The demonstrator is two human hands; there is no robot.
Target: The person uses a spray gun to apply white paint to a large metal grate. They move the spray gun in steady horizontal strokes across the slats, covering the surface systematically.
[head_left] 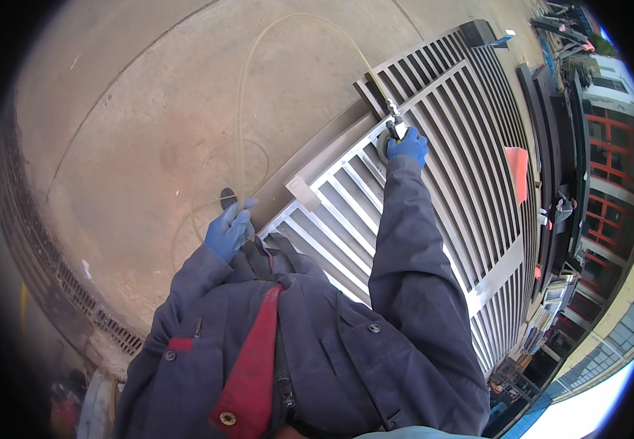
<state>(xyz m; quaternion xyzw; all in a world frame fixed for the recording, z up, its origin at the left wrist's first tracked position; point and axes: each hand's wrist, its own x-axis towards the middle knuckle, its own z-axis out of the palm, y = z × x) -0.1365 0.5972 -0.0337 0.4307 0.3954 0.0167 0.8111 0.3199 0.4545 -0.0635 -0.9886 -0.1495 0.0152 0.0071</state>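
My right hand [409, 148], in a blue glove, is closed round an air sander [399, 130] with a metal hose fitting. The sander's round pad rests against the edge rail of a slatted metal panel [346, 192]. From the fitting a pale yellowish air hose [240, 110] arcs away over the floor and back to my left hand [229, 233]. That hand, also gloved in blue, is near my waist, its fingers curled about the hose; the grip is partly hidden. Shiny bare metal shows on the nearer slats, while those farther right look brown-grey.
Hose loops [198, 172] lie on the concrete floor [149, 132] at my left, beside a dark shoe tip [228, 196]. An orange-red sheet [517, 174] lies on the panel's right part. Dark long metal pieces [544, 124] stand beyond it. A drain grate [90, 311] runs along the left.
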